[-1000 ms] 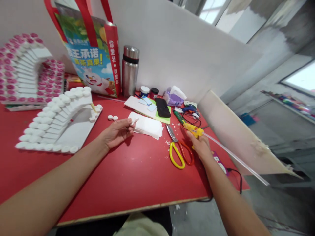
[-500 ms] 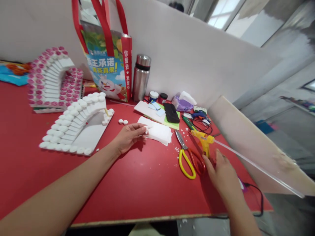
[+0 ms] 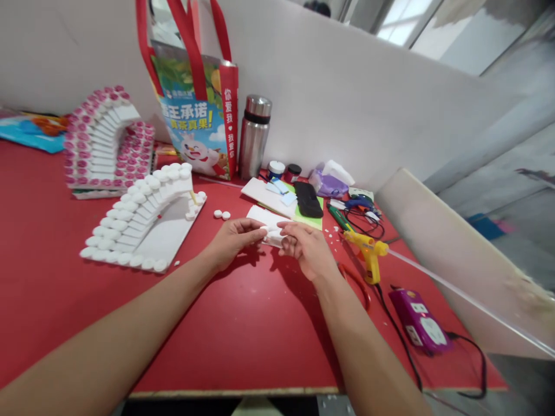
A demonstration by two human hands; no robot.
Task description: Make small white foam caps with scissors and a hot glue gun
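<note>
Glue gun (image 3: 369, 252), right | left hand (image 3: 233, 242) pinching white piece (image 3: 272, 230) | right hand (image 3: 307, 247) at that piece, grip not discernible | white-disc model (image 3: 124, 215), left

Glue gun (image 3: 368, 254) released, right hand (image 3: 307, 245) near left hand (image 3: 236, 242)

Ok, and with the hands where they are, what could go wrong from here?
The small white piece is at the fingertips of the left hand and right hand, so it could slip.
The long clear stick juts out behind the glue gun; a knock there might tip it.
A red handle shows right beside the right forearm, which might snag it.
</note>
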